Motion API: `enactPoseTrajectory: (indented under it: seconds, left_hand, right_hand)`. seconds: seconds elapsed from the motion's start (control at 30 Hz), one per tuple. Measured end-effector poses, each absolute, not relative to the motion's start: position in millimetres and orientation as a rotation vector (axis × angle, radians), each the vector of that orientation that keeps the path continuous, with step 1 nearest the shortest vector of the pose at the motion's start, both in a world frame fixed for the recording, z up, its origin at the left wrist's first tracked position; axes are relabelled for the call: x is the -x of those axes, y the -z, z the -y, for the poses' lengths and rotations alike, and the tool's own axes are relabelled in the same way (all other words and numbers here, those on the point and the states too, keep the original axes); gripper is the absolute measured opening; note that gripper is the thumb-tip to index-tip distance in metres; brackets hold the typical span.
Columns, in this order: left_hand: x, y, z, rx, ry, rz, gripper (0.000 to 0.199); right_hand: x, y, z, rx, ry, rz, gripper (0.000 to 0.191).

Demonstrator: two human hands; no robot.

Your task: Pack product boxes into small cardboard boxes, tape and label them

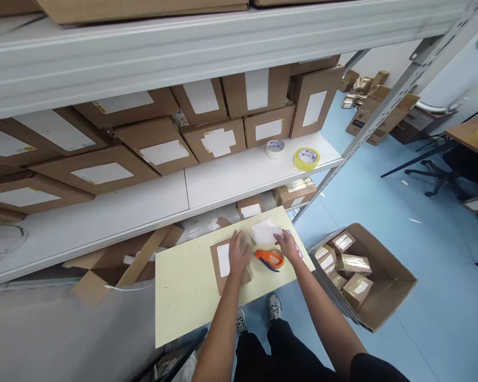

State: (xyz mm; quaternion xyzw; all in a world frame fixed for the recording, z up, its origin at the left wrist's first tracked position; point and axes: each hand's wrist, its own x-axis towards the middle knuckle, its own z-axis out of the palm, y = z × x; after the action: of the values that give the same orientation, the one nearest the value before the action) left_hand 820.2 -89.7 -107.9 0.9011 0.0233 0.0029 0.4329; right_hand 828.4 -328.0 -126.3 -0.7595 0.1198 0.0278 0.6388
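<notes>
My right hand [288,246] pinches the edge of a white paper slip [267,234], which lies over a small stack of similar slips on the pale yellow board [183,292]. Over a flat brown cardboard box [218,271] is my left hand [237,255], with fingers stretched out and the thumb apart. A white label [223,259] shows on that box, partly covered by the hand. Whether the left hand touches the box, I cannot tell. Just below the slips sits an orange-handled tape cutter or scissors-like tool [271,259]. A purple-edged flat item [297,248] is partly hidden behind my right hand.
Stacked cardboard boxes [213,140] line the grey shelf behind the board. On the shelf stand a white tape roll [274,149] and a yellow tape roll [306,158]. A large open carton [390,297] with several taped parcels stands on the floor to the right.
</notes>
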Motion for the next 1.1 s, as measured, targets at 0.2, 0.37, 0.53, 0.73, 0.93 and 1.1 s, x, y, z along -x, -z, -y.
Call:
enactPoseTrajectory:
  seconds: [0.2, 0.37, 0.53, 0.73, 0.93, 1.1]
  left_hand:
    - [-911, 63, 120, -1.973, 0.48, 0.45, 0.038]
    - [-931, 47, 122, -2.011, 0.772, 0.474, 0.034]
    - [-928, 41, 126, -1.934, 0.698, 0.367, 0.037]
    - [-926, 42, 115, -1.914, 0.577, 0.231, 0.041]
    - [-905, 28, 126, -2.143, 0.498, 0.291, 0.047]
    - [-859, -7, 113, -2.137, 0.349, 0.21, 0.051]
  right_hand:
    - [-819, 104, 359, 1.537, -0.015, -0.278, 0.04]
    - [-819, 91, 377, 1.488, 0.036, -0.314, 0.04]
    - [-818, 86, 377, 1.406, 0.065, -0.389, 0.044]
    - [-807, 68, 390, 1.26, 0.118, -0.465, 0.051]
    - [-799, 38, 375, 1.192, 0.018, -0.318, 0.049]
    - [-797, 19, 353, 1.191, -0.138, -0.106, 0.043]
